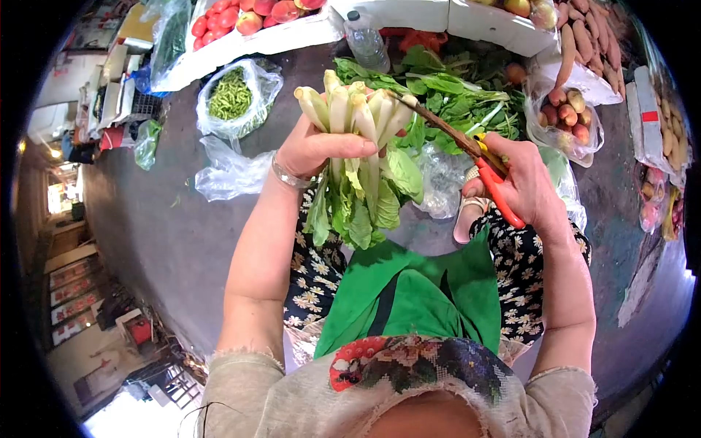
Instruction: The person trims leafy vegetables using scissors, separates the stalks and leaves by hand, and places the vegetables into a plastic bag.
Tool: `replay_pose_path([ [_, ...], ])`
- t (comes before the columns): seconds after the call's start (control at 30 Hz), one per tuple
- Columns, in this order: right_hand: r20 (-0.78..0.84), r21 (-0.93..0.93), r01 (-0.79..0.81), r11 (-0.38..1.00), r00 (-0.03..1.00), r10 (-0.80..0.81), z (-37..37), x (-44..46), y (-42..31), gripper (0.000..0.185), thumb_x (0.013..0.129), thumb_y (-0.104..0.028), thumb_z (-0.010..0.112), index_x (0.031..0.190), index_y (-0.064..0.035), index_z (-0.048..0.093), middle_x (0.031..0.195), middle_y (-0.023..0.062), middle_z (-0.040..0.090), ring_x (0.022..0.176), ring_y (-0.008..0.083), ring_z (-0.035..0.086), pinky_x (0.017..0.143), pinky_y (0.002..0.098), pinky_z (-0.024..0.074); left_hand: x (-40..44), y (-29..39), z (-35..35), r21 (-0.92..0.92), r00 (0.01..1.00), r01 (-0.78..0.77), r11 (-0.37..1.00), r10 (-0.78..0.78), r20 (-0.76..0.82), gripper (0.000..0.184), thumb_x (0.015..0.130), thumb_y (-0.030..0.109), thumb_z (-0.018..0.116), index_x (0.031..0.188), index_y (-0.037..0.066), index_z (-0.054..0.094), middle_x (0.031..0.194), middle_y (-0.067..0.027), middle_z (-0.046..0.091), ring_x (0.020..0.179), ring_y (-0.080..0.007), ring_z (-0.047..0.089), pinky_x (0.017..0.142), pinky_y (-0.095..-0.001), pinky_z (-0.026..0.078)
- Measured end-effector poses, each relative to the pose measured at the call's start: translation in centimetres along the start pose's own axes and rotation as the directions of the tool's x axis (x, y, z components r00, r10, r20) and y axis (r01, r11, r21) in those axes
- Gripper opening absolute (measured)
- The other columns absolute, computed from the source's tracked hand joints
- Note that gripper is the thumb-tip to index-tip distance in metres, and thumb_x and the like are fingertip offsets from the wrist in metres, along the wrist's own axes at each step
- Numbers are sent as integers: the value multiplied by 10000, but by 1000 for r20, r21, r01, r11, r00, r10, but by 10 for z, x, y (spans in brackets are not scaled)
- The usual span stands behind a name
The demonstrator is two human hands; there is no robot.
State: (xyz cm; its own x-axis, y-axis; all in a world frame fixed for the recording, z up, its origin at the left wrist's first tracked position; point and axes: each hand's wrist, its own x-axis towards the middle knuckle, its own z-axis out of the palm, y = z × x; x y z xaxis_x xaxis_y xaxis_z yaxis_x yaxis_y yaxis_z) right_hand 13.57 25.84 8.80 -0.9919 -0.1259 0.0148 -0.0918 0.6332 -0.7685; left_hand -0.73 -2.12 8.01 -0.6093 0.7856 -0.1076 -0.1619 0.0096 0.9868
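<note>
Gripping a pale-stemmed, leafy green vegetable bunch, stem ends uppermost, the left hand suspends it above the grey floor; the right hand is wrapped round rusty-bladed scissors with red and yellow handles, tips beside the stems; loose green leafy vegetables lie on the floor by the near edge of a white box; a slipping blade might nick the left hand, while a slackened grip might shed stems.
</note>
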Motion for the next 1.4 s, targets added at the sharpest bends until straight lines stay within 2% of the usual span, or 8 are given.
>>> replay_pose_path([
  [0.2, -28, 67, -54, 996, 998, 56, 3, -1, 6, 480, 719, -354, 838, 847, 9, 551, 580, 141, 490, 447, 279, 527, 531, 369, 431, 2, 1, 4, 10, 1000, -13, 1000, 13, -6, 709, 708, 112, 719, 1348, -2, 435, 1159, -195, 623, 1062, -292, 625, 914, -399, 499],
  [0.27, -21, 109, -72, 991, 997, 75, 2, -1, 5, 551, 720, -429, 821, 911, 4, 537, 643, 165, 528, 544, 324, 573, 570, 387, 445, 5, 1, 9, -13, 999, -34, 999, 33, -33, 681, 712, 117, 729, 1318, 11, 435, 1149, -172, 624, 1062, -284, 625, 906, -391, 501],
  [0.33, 3, -51, -68, 996, 998, 68, 6, -3, 8, 657, 707, -537, 787, 990, -1, 534, 755, 197, 578, 694, 385, 600, 631, 420, 462, 7, 0, 8, -12, 994, -91, 996, 90, -59, 617, 714, 90, 724, 1260, 27, 443, 1151, -149, 619, 1072, -287, 622, 898, -381, 501],
  [0.5, -53, -191, -62, 980, 997, 52, 11, -4, 7, 761, 692, -642, 725, 1042, 9, 544, 861, 214, 603, 827, 430, 595, 698, 456, 477, 9, 2, 10, 128, 992, -86, 988, 96, -77, 576, 715, -9, 779, 1197, 72, 475, 1027, 7, 573, 944, -77, 579, 809, -243, 509],
  [0.73, -95, -320, -53, 946, 995, 23, 8, -4, 9, 753, 711, -644, 707, 1000, 29, 533, 879, 203, 590, 827, 414, 599, 699, 447, 477, 10, 1, 16, 128, 989, -62, 990, 78, -127, 551, 704, -27, 790, 1181, 65, 531, 1042, 5, 591, 947, -79, 581, 813, -256, 517],
  [0.83, -110, -307, -31, 951, 994, -3, 9, -4, 10, 736, 711, -634, 713, 987, 24, 533, 856, 193, 583, 802, 397, 599, 688, 441, 476, 9, 0, 16, 173, 987, -16, 985, 43, -153, 600, 672, 67, 825, 1193, 45, 527, 1073, -8, 584, 956, -97, 577, 830, -263, 496],
  [1.03, -168, -376, 28, 926, 981, -98, 10, -1, 8, 700, 707, -599, 739, 972, 15, 531, 830, 179, 572, 763, 385, 587, 665, 436, 473, 11, -7, 18, 131, 989, -39, 991, 57, -137, 565, 697, -11, 817, 1186, 77, 548, 1010, 17, 616, 934, -84, 588, 832, -261, 502],
  [1.4, -191, -347, 0, 938, 979, -71, 11, -3, 0, 693, 712, -599, 740, 939, 18, 521, 796, 190, 564, 746, 394, 589, 656, 445, 472, 11, -6, 24, 2, 983, 80, 997, -79, -168, 568, 706, 17, 750, 1223, 25, 515, 1055, -81, 640, 938, -219, 661, 829, -358, 550],
])
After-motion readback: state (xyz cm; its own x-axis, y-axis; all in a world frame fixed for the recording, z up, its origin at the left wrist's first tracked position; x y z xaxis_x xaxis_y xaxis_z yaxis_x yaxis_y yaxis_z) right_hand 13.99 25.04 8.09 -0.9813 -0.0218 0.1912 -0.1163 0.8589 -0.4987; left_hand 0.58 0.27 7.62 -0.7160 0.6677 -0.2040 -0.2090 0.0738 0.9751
